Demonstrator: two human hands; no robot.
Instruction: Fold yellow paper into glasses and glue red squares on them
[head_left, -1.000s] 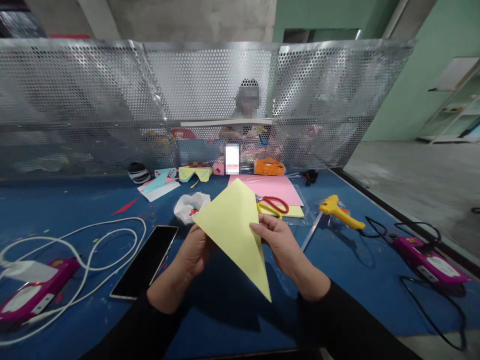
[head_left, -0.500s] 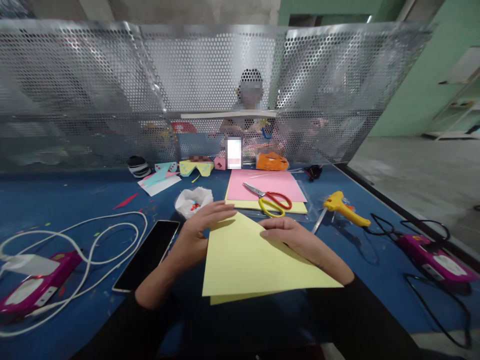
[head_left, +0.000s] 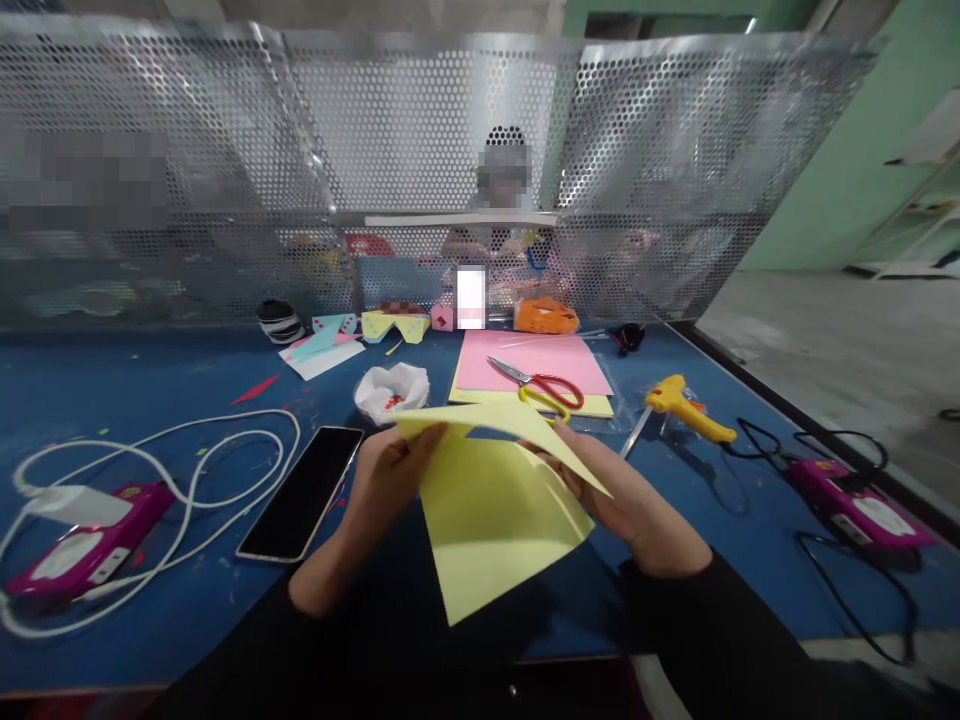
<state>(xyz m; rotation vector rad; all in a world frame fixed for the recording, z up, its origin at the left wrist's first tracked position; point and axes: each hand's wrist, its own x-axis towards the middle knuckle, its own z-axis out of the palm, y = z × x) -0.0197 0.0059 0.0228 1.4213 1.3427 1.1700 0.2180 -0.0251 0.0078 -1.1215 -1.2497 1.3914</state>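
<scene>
Above the tabletop's near edge [head_left: 581, 635], the left hand [head_left: 386, 480] pinches yellow paper [head_left: 487, 510]; the right hand [head_left: 619, 490] (fingers loosely curled) holds it too.

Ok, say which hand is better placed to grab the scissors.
Probably the right hand: the scissors lie just beyond it, handles angled its way. The left hand is farther off and could hold the yellow paper alone.

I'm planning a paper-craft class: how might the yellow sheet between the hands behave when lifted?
The yellow sheet probably flexes easily: it bows between the left hand and right hand. It likely has some stiffness, since its lower part curves smoothly without crumpling. Its thin edges suggest lightness.
</scene>
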